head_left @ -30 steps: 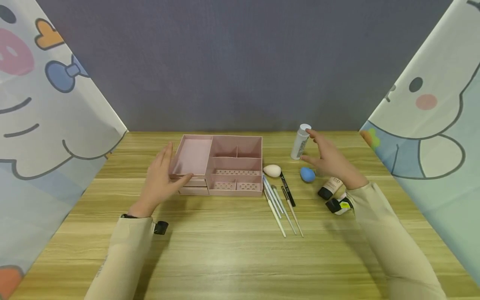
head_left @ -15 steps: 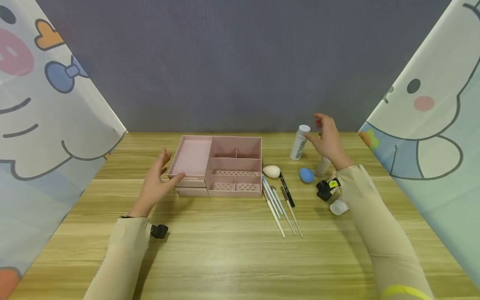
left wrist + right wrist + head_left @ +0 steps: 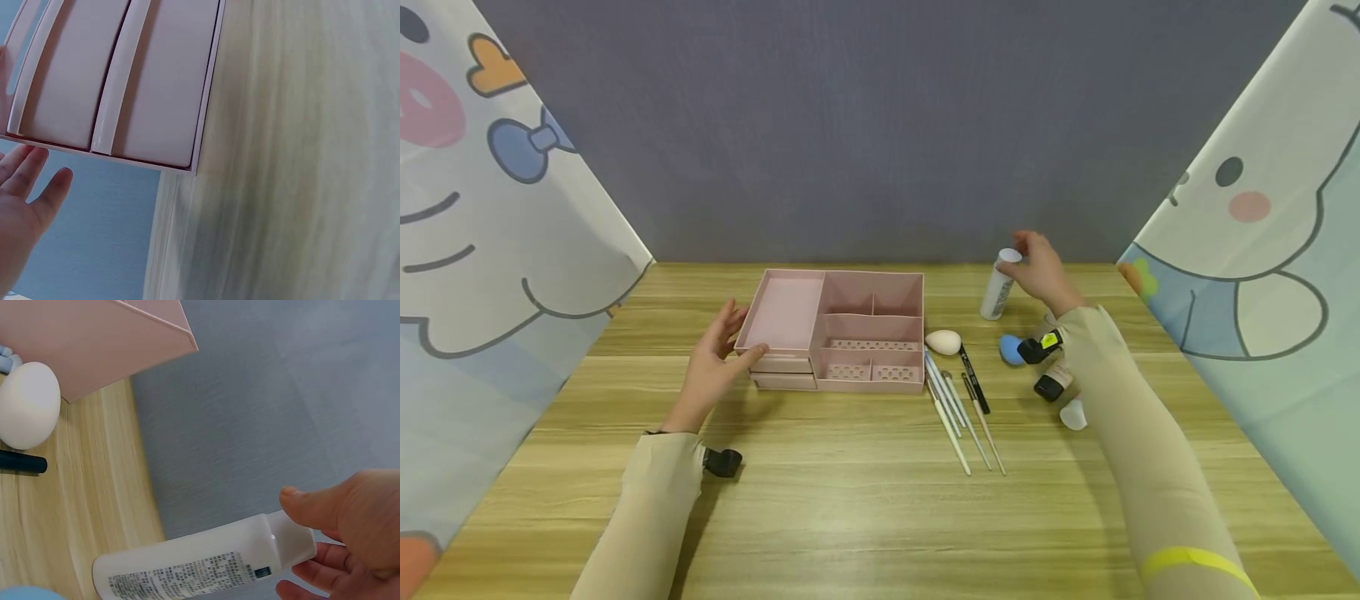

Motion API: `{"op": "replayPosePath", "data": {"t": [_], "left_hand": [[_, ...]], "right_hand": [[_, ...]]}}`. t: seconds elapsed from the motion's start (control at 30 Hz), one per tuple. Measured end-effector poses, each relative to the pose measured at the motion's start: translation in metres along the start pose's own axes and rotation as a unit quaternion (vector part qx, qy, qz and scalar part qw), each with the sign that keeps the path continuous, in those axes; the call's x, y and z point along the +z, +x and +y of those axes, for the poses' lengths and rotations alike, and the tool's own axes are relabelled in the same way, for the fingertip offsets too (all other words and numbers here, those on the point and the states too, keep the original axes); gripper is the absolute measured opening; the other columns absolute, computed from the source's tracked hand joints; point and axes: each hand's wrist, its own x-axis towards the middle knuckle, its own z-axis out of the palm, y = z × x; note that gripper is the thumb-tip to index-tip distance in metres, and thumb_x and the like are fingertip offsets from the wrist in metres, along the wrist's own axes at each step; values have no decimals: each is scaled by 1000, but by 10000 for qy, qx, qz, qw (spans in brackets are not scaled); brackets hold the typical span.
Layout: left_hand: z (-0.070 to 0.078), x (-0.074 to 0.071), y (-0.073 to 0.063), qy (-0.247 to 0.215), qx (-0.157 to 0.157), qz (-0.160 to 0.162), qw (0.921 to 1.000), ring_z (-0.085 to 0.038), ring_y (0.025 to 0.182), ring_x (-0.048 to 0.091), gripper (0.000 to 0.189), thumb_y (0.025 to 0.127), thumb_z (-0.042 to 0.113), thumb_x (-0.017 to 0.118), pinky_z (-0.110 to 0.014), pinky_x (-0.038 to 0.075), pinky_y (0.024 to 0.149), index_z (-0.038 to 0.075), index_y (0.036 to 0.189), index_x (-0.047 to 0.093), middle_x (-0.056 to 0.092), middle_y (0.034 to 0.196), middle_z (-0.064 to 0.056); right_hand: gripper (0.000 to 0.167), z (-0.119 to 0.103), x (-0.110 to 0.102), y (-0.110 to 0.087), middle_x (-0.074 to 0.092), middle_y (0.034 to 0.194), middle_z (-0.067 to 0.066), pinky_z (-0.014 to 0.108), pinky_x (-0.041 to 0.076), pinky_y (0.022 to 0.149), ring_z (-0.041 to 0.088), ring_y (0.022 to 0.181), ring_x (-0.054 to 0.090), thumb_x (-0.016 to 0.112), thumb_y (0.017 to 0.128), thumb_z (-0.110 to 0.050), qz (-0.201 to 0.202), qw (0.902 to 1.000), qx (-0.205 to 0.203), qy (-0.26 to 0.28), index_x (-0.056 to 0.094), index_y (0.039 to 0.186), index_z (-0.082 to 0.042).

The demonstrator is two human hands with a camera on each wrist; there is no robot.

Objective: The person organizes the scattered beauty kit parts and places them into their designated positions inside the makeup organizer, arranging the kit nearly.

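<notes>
Your left hand point(image 3: 709, 367), relaxed, touches the box point(image 3: 786, 312); right of the box, your right hand point(image 3: 1041, 271) pinches the bottle point(image 3: 996, 295).

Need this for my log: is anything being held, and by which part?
The bottle, by its cap, seemingly pinched by the right hand; how firmly can't be told. The left hand only touches the side of the box.

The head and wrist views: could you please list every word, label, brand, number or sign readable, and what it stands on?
None can be read for certain.
White cylindrical bottle: dense dark label print, blurred.
Slim black pen: pale marks, too small.
Beige black-capped tube: lettering too small.
Yellow right-wrist tag: any mark too small.
</notes>
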Motion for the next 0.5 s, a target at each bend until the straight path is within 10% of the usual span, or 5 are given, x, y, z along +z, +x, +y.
{"op": "replayPosePath", "data": {"t": [0.13,0.5], "left_hand": [[-1,2,0,-323,14,37,9995,-36,140,37,87,89,-3,70,-12,37,98,0,157,16,38,154,-22],[-3,2,0,-460,-49,110,9989,-35,138,38,86,89,-5,70,-12,37,97,1,157,17,39,154,-21]], "right_hand": [[60,3,2,4,36,144,35,57,36,105,48,130,39,57,100,-9,-122,9996,226,142,27,148,11],[52,10,7,8,40,144,32,56,37,105,46,132,38,57,100,-9,-92,9989,398,236,35,144,10]]}}
